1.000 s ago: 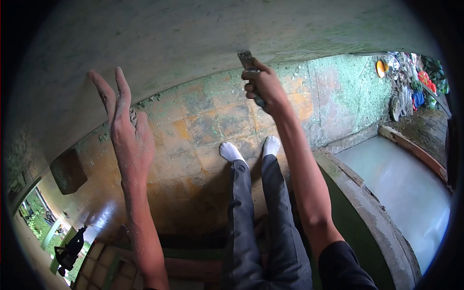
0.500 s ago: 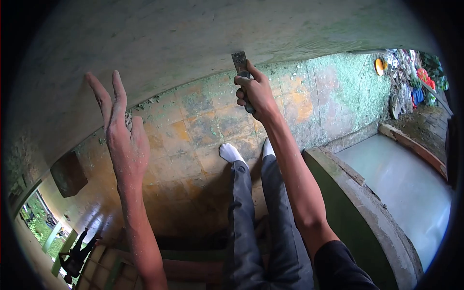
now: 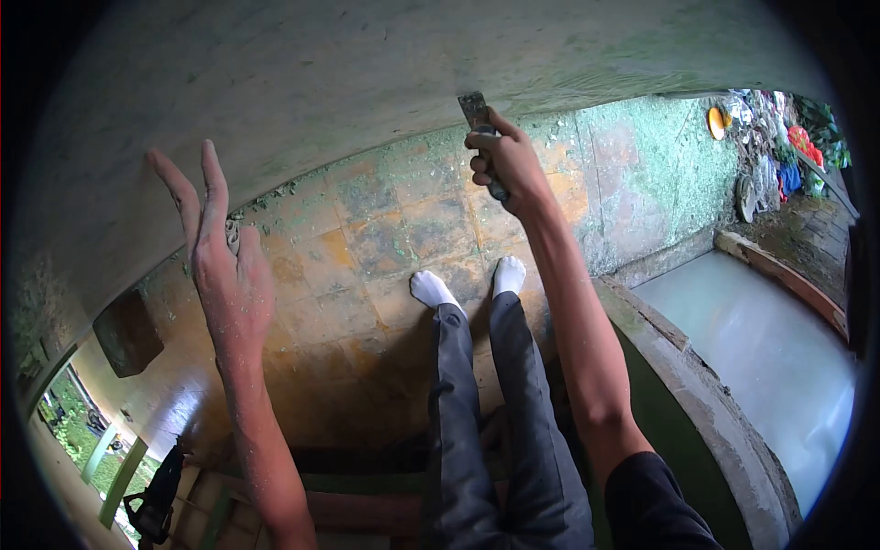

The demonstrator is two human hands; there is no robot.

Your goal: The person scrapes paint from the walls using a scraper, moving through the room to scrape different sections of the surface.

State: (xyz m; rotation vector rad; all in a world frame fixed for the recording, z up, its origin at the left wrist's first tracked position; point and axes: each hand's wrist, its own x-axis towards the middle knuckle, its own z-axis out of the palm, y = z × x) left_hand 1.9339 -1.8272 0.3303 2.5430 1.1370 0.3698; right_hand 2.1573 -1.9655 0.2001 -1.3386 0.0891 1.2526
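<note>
My right hand (image 3: pixel 513 170) is wrapped round the handle of a putty knife (image 3: pixel 474 110), thumb along it. The flat, worn blade points up, its tip right at the grey-green wall (image 3: pixel 367 73). My left hand (image 3: pixel 231 284) is raised at the left, dusty, with two fingers stretched out and their tips at the wall surface. Its other fingers are curled round a small crumpled greyish thing (image 3: pixel 233 236), mostly hidden, whose kind I cannot tell.
Below me lies a tiled floor (image 3: pixel 394 302) strewn with green paint flakes, densest along the wall. My white-socked feet (image 3: pixel 433 289) stand on it. A low concrete ledge (image 3: pixel 678 367) borders a basin of cloudy water (image 3: pixel 752 339) at right. A person (image 3: pixel 158 495) is at lower left.
The putty knife in my right hand has moved a little to the right along the wall. My left hand has shifted slightly left. The person at lower left has moved lower in view.
</note>
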